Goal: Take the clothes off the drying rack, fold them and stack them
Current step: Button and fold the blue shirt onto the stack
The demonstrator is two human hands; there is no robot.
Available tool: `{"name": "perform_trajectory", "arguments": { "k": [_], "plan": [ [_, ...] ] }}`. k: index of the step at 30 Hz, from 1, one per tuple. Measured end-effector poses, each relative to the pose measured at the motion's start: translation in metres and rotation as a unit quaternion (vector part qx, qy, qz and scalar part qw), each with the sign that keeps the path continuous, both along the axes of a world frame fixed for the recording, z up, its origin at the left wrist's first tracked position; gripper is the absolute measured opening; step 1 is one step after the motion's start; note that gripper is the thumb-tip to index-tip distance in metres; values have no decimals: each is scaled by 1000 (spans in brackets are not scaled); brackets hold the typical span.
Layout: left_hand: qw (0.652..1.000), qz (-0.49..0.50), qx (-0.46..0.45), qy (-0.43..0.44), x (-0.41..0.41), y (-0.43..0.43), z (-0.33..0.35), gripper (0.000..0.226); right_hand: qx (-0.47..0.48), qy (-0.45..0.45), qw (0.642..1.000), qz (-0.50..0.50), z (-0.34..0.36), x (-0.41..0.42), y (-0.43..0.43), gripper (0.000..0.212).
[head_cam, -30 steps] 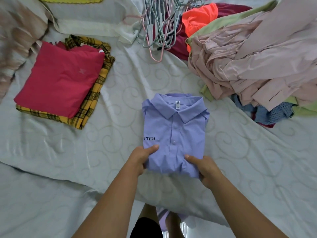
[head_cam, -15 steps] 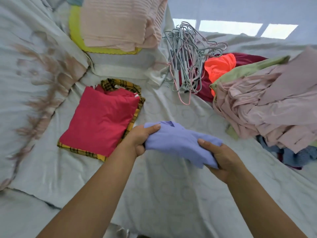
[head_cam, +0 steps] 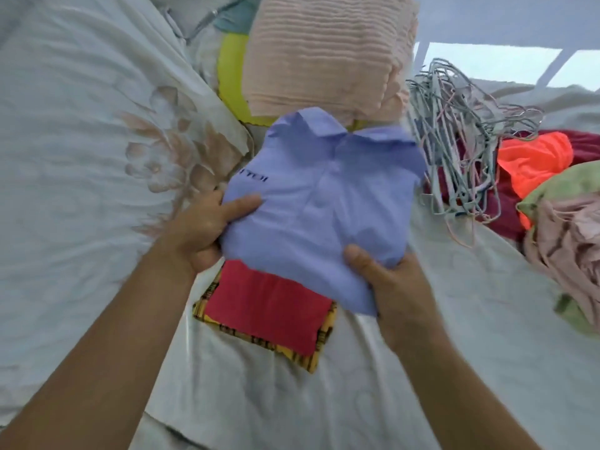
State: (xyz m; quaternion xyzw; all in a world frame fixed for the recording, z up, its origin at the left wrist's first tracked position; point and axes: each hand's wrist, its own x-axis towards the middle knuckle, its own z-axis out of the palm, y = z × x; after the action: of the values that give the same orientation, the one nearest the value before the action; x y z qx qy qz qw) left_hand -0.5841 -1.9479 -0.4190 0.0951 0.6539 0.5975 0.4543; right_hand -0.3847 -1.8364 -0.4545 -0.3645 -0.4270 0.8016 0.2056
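Observation:
A folded lilac polo shirt with a collar and dark chest lettering hangs in the air, collar away from me. My left hand grips its left edge, thumb on top. My right hand grips its near right corner, thumb on top. Right below the shirt lies a stack: a folded red garment on a folded yellow plaid garment. The shirt hides the stack's far half.
All of this is on a pale patterned bedsheet. Beyond the shirt sits a folded pink ribbed cloth on something yellow. A tangle of wire hangers lies at right, then orange, maroon and crumpled pink clothes.
Both hands lifted the folded lilac shirt off the sheet and carried it left and away, so it now hangs over the red and plaid stack. The view swung toward the stack.

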Motion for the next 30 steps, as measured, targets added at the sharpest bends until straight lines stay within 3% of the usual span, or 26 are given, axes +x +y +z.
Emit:
{"name": "perform_trajectory", "arguments": {
  "k": [2,5,7,9,12,16,17,19,21,23,25,30],
  "plan": [
    [997,23,-63,-30,-12,-39,-41,47,-12,-77,997,20,-43,-10,-38,18],
    [973,56,-219,-35,-15,-94,-121,11,-27,-191,978,78,-118,-16,-88,20],
    [951,86,-294,-42,-11,-119,-162,2,-41,-248,963,95,-148,-15,-103,18],
    [949,116,-291,-44,-9,-124,-178,8,-55,-244,965,82,-157,-17,-103,19],
    [955,126,-266,-27,-7,-120,-174,10,-67,-184,978,75,-153,-20,-99,39],
    [947,146,-286,29,-7,-117,-164,4,-110,-192,974,46,-153,-26,-94,34],
    [934,131,-320,88,-5,-116,-162,7,-111,-194,974,47,-152,-27,-93,32],
    [868,62,-384,308,3,-112,-160,32,-108,-197,973,46,-152,-29,-93,30],
    [814,-41,-305,493,23,-102,-164,48,-109,-198,973,35,-151,-29,-93,27],
    [756,-177,-243,581,49,-88,-179,50,-112,-199,973,30,-151,-29,-93,20],
    [715,-256,-270,592,65,-79,-196,52,-93,-204,973,47,-151,-30,-91,13],
    [724,-292,-341,523,61,-63,-199,63,-99,-217,968,76,-142,-4,-57,9]
  ]
}}
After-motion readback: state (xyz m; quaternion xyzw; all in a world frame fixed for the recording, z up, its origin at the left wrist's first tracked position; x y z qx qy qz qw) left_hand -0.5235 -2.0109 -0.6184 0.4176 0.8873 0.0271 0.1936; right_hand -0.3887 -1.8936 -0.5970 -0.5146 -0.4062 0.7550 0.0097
